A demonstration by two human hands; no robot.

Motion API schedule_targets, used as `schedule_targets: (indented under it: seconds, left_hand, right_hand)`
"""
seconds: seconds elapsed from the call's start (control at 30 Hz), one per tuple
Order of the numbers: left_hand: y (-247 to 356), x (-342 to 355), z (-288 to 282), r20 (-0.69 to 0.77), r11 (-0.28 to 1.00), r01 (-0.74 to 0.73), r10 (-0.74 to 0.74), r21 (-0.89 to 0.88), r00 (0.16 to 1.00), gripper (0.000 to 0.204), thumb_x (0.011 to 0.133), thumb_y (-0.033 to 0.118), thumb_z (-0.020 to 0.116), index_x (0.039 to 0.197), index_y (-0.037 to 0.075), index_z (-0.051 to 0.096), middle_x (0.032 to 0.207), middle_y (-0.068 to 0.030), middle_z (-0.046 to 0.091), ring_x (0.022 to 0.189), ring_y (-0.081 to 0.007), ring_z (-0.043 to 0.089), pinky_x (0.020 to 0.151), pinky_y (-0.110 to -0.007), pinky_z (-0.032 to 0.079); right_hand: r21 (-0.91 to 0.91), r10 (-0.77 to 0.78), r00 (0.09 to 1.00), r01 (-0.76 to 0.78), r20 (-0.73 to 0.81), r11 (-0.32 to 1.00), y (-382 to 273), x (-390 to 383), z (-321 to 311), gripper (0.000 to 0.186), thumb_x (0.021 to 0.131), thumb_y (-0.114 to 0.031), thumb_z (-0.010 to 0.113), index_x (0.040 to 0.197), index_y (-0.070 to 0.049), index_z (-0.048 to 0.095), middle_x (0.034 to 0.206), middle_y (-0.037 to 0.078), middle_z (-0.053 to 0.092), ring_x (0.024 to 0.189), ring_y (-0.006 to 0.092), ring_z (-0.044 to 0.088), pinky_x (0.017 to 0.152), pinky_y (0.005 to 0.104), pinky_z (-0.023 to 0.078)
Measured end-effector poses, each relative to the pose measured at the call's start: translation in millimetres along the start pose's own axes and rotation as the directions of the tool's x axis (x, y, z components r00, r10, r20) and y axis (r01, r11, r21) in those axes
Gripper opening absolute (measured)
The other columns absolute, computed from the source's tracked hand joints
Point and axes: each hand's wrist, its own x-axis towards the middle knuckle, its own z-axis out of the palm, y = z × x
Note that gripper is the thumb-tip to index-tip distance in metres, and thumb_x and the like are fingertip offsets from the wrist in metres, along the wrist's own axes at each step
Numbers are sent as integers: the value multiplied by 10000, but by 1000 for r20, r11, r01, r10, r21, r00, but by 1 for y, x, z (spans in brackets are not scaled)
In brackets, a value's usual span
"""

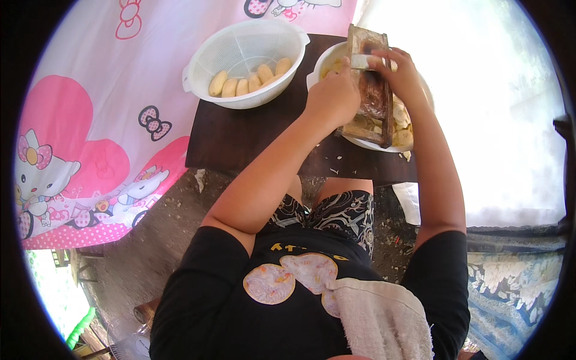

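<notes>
A wooden slicer (373, 102) with a worn, reddish-brown board lies tilted across a white bowl (367, 144). Pale banana slices (401, 117) fill the bowl beneath it. My left hand (335, 96) is closed at the slicer's left edge, its fingertips partly hidden. On the upper right side, the bent fingers of my right hand (399, 72) grip the slicer beside a whitish band (362, 61) across the board. I cannot make out whether that band is a blade or a loose piece.
Left of the bowl, a white mesh basket (207, 54) holds several peeled bananas (242, 87). Both stand on a dark table (252, 135), where small scraps lie near the front edge. A pink-and-white printed cloth (102, 129) hangs at left. A light towel (384, 318) lies over my shirt.
</notes>
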Motion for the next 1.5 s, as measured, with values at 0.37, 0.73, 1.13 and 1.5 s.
schedule_targets:
  seconds: [0.37,0.73,1.13,1.5]
  left_hand:
    - [-3,2,3,-107,999,-29,27,-16,994,545,957,246,387,1454,25,355,1127,-261,632,1004,-398,632,895,-492,480]
    - [-1,5,-2,-96,999,-34,30,-36,995,584,940,233,405,1451,-34,316,1173,-273,604,1042,-406,625,905,-469,490]
    - [-1,6,-1,-110,1000,-26,26,4,994,554,961,255,367,1464,25,339,1133,-272,628,1037,-393,625,910,-480,476]
    - [-6,8,1,-74,1000,-11,12,23,997,559,953,237,381,1468,25,330,1095,-268,642,1006,-398,633,893,-484,484]
  right_hand:
    - [42,-62,996,59,66,997,-33,-69,-27,294,839,-320,723,1098,-180,734,1416,205,456,1309,365,443,1056,450,391]
    - [117,20,999,-24,35,993,-7,-5,-6,333,817,-366,747,1093,-180,736,1345,208,508,1288,338,465,1055,417,391]
    - [81,95,995,-94,-7,992,6,20,6,388,785,-470,741,1089,-229,738,1411,233,450,1323,382,429,1061,464,381]
    - [167,74,997,-68,-29,984,-3,-20,4,360,768,-430,773,1069,-235,750,1431,215,440,1327,377,417,1065,470,378]
